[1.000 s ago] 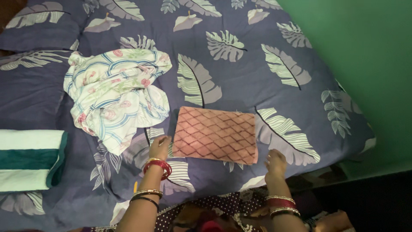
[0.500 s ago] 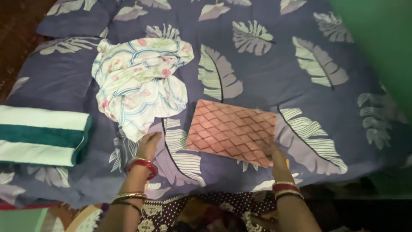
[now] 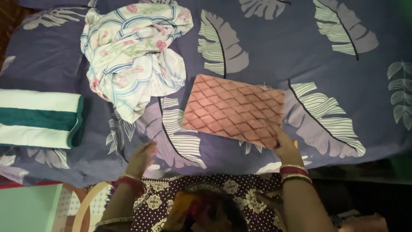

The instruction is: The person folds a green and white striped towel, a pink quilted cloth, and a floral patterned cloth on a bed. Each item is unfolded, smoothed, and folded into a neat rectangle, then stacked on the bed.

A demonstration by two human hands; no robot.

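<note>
A folded pink cloth with a dark diamond pattern (image 3: 234,111) lies flat on the purple leaf-print bedsheet (image 3: 274,56). My right hand (image 3: 285,147) grips its near right corner. My left hand (image 3: 141,158) hovers over the sheet to the left of the cloth, fingers loosely apart, holding nothing and blurred by motion. Both wrists wear red and gold bangles.
A crumpled white floral cloth (image 3: 128,56) lies at the upper left. A folded white and green towel (image 3: 38,118) rests at the left edge of the bed. The bed's near edge runs along the bottom; a patterned garment (image 3: 206,202) covers my lap.
My right hand moved up and took hold of the pink cloth's near right corner. My left hand drew back towards me from the cloth's left edge. The view shifted closer to the bed.
</note>
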